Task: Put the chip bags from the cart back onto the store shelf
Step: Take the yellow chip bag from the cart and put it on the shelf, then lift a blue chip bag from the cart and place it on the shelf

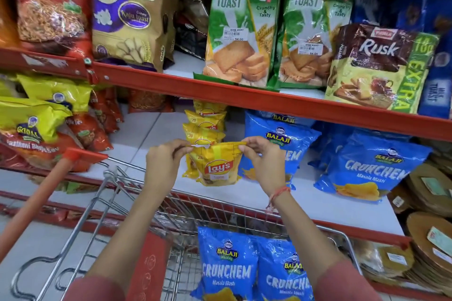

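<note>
A yellow Lay's chip bag [216, 166] is held upright at the front of the white middle shelf [305, 200]. My left hand [163, 161] pinches its top left corner and my right hand [263, 156] pinches its top right corner. Behind it stands a row of more yellow Lay's bags [204, 124]. Blue Balaji Crunchem bags [367, 166] stand on the same shelf to the right. Two blue Crunchem bags [227, 264] lie in the wire cart [102, 215] below my arms.
The upper red-edged shelf [244, 95] carries Jeera Toast, Kaju toast and Rusk packs. Yellow and red snack bags [36, 124] fill the left of the middle shelf. The cart's red handle [44, 190] angles up at left. Round brown packs [430, 239] are stacked at right.
</note>
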The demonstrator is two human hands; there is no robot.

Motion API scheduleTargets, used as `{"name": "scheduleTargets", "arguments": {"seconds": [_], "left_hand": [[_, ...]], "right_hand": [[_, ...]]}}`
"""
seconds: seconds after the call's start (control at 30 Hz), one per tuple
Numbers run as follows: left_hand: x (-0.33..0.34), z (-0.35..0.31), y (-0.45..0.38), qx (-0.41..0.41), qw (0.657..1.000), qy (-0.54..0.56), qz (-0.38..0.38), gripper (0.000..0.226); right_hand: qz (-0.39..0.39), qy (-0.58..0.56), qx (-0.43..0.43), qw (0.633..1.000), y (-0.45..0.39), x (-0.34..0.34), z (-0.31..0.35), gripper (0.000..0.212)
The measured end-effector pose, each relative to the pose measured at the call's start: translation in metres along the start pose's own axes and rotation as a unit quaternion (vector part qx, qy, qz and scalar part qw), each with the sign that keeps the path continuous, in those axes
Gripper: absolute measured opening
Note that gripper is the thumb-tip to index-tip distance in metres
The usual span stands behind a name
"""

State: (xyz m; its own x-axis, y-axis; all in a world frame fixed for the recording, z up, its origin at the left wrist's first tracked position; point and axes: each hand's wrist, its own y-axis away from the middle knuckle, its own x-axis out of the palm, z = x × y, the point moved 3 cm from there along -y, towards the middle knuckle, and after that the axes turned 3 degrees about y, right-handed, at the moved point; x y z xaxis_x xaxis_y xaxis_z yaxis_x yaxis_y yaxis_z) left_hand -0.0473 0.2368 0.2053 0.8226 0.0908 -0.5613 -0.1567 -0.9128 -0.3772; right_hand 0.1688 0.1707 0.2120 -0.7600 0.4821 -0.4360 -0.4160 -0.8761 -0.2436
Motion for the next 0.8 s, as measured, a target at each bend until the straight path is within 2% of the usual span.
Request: {"name": "scheduleTargets", "arguments": {"seconds": [0.23, 0.37, 0.47, 0.53, 0.63, 0.7, 0.8], "left_hand": [[0.027, 0.033, 0.003, -0.048, 0.998, -0.022, 0.034, 0.016], [0.029, 0.039, 0.004, -0.061, 0.998, -0.012, 0.019, 0.021], [0.026, 0.04, 0.021, -0.067, 0.997, 0.022, -0.023, 0.021], [0.029, 0.044, 0.042, -0.084, 0.994, 0.055, -0.048, 0.02], [0.043, 0.058, 0.083, -0.125, 0.987, 0.092, -0.033, 0.02], [0.057, 0.072, 0.111, -0.164, 0.981, 0.104, -0.008, 0.018], [0.086, 0.1, 0.146, -0.246, 0.963, 0.095, 0.06, 0.016]], "right_hand": [[0.003, 0.046, 0.044, 0.998, -0.006, 0.028, -0.035, 0.01], [0.015, 0.025, 0.049, 0.998, -0.007, 0.031, -0.043, 0.026], [-0.001, 0.014, 0.042, 0.999, 0.009, 0.028, -0.051, 0.033], [-0.037, 0.016, 0.028, 0.999, 0.031, 0.022, -0.058, 0.025], [-0.06, 0.03, 0.011, 0.998, 0.074, 0.017, -0.076, 0.01], [-0.041, 0.052, 0.02, 0.998, 0.1, 0.017, -0.096, 0.006], [0.009, 0.112, 0.083, 0.99, 0.132, 0.018, -0.134, 0.004]]}}
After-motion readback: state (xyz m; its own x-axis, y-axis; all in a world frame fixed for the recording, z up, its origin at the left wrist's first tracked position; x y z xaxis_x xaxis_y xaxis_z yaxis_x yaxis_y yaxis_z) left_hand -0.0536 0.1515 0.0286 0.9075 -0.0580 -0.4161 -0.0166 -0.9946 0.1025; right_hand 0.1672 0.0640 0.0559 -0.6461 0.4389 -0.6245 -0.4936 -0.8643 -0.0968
